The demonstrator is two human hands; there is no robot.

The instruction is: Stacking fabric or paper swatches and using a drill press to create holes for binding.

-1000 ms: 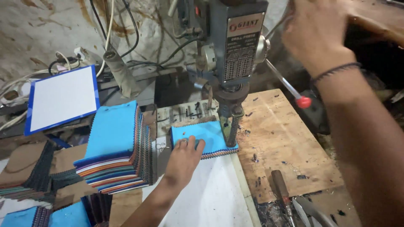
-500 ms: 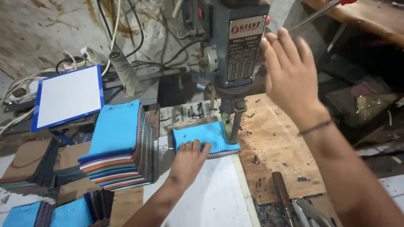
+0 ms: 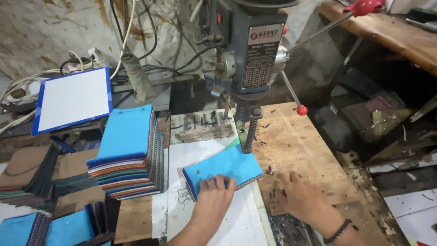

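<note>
A small stack of fabric swatches with a bright blue top (image 3: pixel 225 169) lies on the white board (image 3: pixel 214 218) just in front of the drill press (image 3: pixel 252 59). My left hand (image 3: pixel 211 200) grips its near edge, fingers over the top. My right hand (image 3: pixel 298 193) rests palm down on the wooden table (image 3: pixel 305 146) just right of the stack, fingers spread, holding nothing. The drill bit and spring (image 3: pixel 248 134) stand above the stack's far corner. The press's red-knobbed feed handles (image 3: pixel 301 110) hang free.
A tall pile of blue-topped swatches (image 3: pixel 127 150) stands to the left, with more swatch piles (image 3: pixel 27 177) at the far left and bottom left. A white board with a blue border (image 3: pixel 73 98) leans behind them. Cables run along the back wall. A wooden bench (image 3: pixel 391 32) is at the upper right.
My right hand let go of the feed handle and came down to the wooden table. The drill head has risen. My left hand pulled the blue stack slightly toward me.
</note>
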